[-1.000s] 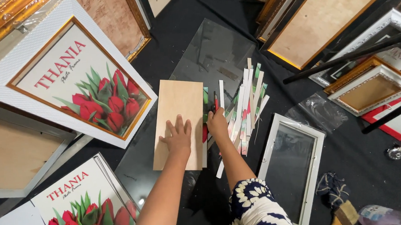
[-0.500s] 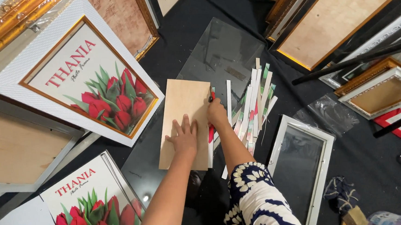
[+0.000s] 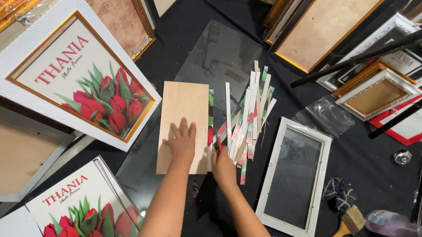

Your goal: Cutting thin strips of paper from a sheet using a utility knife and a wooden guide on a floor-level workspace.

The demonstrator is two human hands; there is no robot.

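Note:
My left hand [image 3: 182, 140] lies flat, fingers spread, on a plain light wooden board [image 3: 183, 110]. The board rests on a clear glass sheet [image 3: 221, 54] over black cloth. My right hand [image 3: 222, 167] is closed around a small red-tipped tool [image 3: 217, 145], held against the board's right edge near its lower corner. A strip of printed paper shows along that edge. Just right of it lies a fanned pile of several cut paper strips [image 3: 250, 113], white with red and green print.
A white-framed tulip picture [image 3: 79, 87] stands at left, with a loose tulip print [image 3: 80, 209] below it. A white frame with glass [image 3: 295, 177] lies at right. More frames [image 3: 332, 21] crowd the top right. A brush [image 3: 346, 222] and a plastic bag [image 3: 325, 116] lie nearby.
My right hand has slid toward me along the board's right edge. My left hand has stayed pressed on the board.

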